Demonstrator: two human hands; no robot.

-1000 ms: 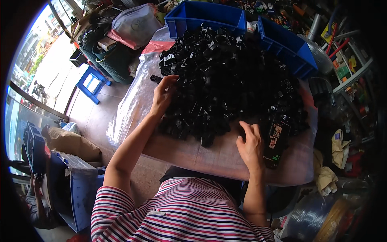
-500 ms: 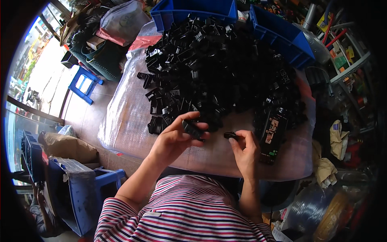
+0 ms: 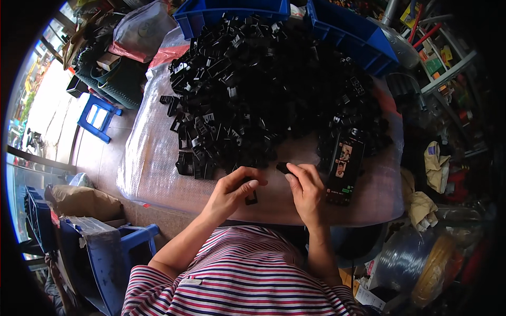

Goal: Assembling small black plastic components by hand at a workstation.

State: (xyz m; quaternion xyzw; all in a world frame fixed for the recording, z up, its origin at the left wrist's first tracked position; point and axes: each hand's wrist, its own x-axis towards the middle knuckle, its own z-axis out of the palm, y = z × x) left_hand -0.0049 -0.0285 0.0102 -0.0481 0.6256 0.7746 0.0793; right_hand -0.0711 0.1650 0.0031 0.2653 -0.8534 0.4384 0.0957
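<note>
at lower centre, the left hand (image 3: 229,194), angled inward, has its grip clamped on a black frame (image 3: 252,201); the upward-pointing right hand (image 3: 308,193) pinches a small black part (image 3: 283,168).

Black parts (image 3: 237,89); striped shirt (image 3: 242,274)

One left hand (image 3: 227,195) and one right hand (image 3: 310,194), both bare; two small black plastic pieces (image 3: 252,202), one at each hand; one heap of black plastic parts (image 3: 263,95), too many and too overlapped to count; two blue plastic bins (image 3: 363,50); one smartphone (image 3: 345,169); two crumpled brown wrappers (image 3: 437,166); one small blue stool (image 3: 100,117) by the doorway (image 3: 55,110); one striped shirt (image 3: 237,268); one covered tabletop (image 3: 379,205)
</note>
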